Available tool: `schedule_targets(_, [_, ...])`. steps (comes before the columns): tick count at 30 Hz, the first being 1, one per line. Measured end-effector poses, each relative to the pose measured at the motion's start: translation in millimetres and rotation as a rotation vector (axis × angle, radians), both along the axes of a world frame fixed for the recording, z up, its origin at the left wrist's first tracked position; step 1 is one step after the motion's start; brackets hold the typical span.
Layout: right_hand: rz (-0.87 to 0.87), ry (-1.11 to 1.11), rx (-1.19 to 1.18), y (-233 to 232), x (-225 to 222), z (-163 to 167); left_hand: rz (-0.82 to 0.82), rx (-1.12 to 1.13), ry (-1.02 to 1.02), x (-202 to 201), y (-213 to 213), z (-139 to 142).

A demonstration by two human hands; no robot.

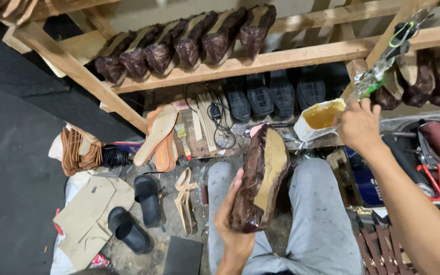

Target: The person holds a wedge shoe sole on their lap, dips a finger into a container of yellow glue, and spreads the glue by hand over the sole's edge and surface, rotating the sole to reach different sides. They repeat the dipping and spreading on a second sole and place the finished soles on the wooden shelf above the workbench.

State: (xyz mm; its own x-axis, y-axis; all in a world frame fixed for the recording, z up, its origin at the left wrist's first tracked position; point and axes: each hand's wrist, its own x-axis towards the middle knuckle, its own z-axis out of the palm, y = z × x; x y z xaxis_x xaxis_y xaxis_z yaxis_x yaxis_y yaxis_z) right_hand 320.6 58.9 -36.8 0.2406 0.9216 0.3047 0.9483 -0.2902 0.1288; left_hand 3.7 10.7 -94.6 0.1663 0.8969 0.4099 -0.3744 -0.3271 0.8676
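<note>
Shelves [260, 61] of wood hold shoes; left hand [232, 224] clamps a shoe [258, 178], right hand [357, 125] closed at a glue tub [319, 119].

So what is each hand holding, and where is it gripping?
The left hand grips the dark brown shoe by its lower end, sole up. The right hand is at the glue tub; its hold is hidden.

At frame centre the shoe upper [254, 183] looks like glossy dark-brown leather around a matt tan insole, the white tub [318, 121] at upper right is plastic holding shiny amber glue, and the shelf [260, 62] above is rough bare wood.
</note>
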Motion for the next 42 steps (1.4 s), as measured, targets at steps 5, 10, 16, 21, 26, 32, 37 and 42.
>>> schedule_targets(5, [0.356,0.814,0.419,-44.7,-48.7,23.7,0.11,0.255,0.132,5.5,4.8,11.7])
schedule_targets(10, [0.571,0.882,0.429,-106.3,-132.2,44.5,0.149,0.402,0.217,7.9,4.9,28.0])
schedule_targets(16, [0.619,0.658,0.523,-125.7,-164.3,66.6,0.169,0.497,0.248,0.7,-4.1,41.8])
schedule_targets(21, [0.489,0.574,0.54,-134.3,-158.0,62.8,0.176,0.539,0.23,-4.9,-14.5,48.0])
schedule_targets(26, [0.701,0.41,0.675,-145.6,-162.4,66.0,0.206,0.57,0.252,-14.6,-24.6,52.7])
schedule_targets(32, [0.702,0.418,0.642,-166.0,-176.1,81.5,0.246,0.628,0.216,-22.2,-42.5,58.8])
schedule_targets(37, [0.713,0.433,0.715,-185.6,-183.4,79.9,0.267,0.636,0.236,-31.8,-66.5,64.2])
schedule_targets(42, [0.857,0.439,0.723,-207.3,-192.6,77.3,0.282,0.669,0.229,-40.4,-86.6,63.8])
